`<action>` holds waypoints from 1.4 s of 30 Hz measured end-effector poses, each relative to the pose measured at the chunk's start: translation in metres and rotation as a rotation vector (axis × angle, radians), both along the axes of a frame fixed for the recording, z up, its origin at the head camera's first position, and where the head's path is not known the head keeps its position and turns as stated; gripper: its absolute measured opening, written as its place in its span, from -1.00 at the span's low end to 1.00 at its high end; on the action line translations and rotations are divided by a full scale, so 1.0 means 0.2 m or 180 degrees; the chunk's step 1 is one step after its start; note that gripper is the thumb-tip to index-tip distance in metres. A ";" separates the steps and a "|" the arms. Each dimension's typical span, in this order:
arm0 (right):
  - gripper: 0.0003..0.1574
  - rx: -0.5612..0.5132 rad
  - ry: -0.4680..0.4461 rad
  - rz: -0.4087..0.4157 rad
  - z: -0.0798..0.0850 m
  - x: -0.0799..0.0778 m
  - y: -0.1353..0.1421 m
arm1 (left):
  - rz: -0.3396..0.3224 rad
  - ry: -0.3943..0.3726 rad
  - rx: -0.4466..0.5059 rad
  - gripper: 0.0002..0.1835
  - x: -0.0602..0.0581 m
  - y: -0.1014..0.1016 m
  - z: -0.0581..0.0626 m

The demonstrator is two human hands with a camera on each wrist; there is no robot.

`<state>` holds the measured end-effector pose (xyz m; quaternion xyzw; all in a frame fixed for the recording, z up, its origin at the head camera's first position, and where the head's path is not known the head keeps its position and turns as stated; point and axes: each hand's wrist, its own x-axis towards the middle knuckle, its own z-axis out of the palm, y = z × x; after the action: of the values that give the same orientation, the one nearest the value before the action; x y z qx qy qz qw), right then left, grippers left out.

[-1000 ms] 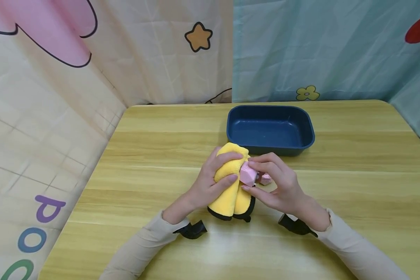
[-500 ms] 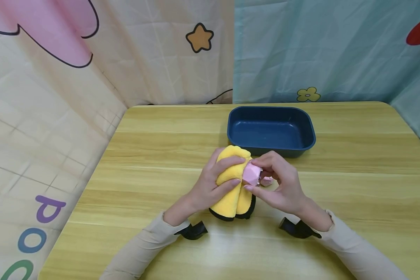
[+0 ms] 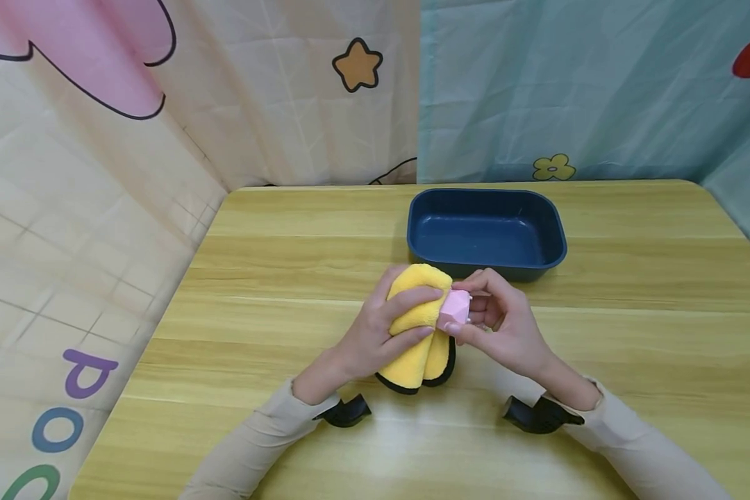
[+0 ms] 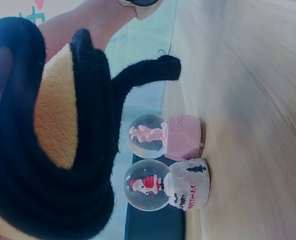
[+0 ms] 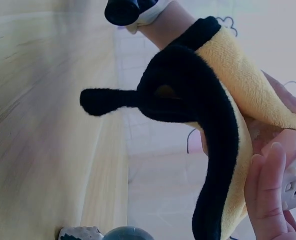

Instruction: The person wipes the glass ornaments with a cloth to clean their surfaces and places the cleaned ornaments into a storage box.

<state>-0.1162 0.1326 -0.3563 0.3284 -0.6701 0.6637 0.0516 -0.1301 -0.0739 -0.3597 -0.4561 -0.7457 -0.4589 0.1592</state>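
Observation:
A yellow towel [image 3: 409, 368] with black edging is bunched in my left hand [image 3: 375, 326], whose fingers curl over it. From its right side sticks out a faceted pink snow globe base [image 3: 455, 309]; the globe part is hidden in the cloth. My right hand [image 3: 512, 330] pinches this base between thumb and fingers. In the right wrist view, its pale underside [image 5: 295, 187] faces outward. Two more snow globes stand on the table in the left wrist view: one with a pink base [image 4: 182, 137], one with a white Christmas base [image 4: 190, 185].
A dark blue rectangular bin [image 3: 487, 267] stands behind the hands. The wooden table [image 3: 275, 278] backs onto printed curtains [image 3: 275, 104]. Black wrist camera mounts [image 3: 346, 411] sit at both cuffs.
The pink base has shifted slightly right and turned, with the right fingers moving round it. The towel moved slightly right with the left hand. The pink piece behind the right hand is now hidden.

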 end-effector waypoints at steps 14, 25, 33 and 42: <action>-0.45 0.0295 -0.0032 -0.0275 0.02 0.00 0.01 | 0.0050 0.0145 -0.0040 -0.61 -0.01 0.00 0.01; -0.42 0.1307 0.0950 -0.0840 0.06 0.01 0.02 | -0.0039 -0.0042 -0.0097 -0.61 -0.02 0.00 0.01; -0.39 0.1849 0.1189 -0.0848 0.09 0.02 0.03 | 0.0035 -0.0223 -0.0094 -0.60 0.00 -0.01 -0.02; -0.30 0.1791 0.1023 -0.0766 0.09 0.02 0.05 | 0.0110 -0.0549 0.0118 -0.54 0.01 0.00 -0.01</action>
<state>-0.1120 0.1432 -0.3376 0.3488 -0.8441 0.3818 0.1418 -0.1283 -0.0746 -0.3609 -0.3989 -0.7558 -0.5073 0.1107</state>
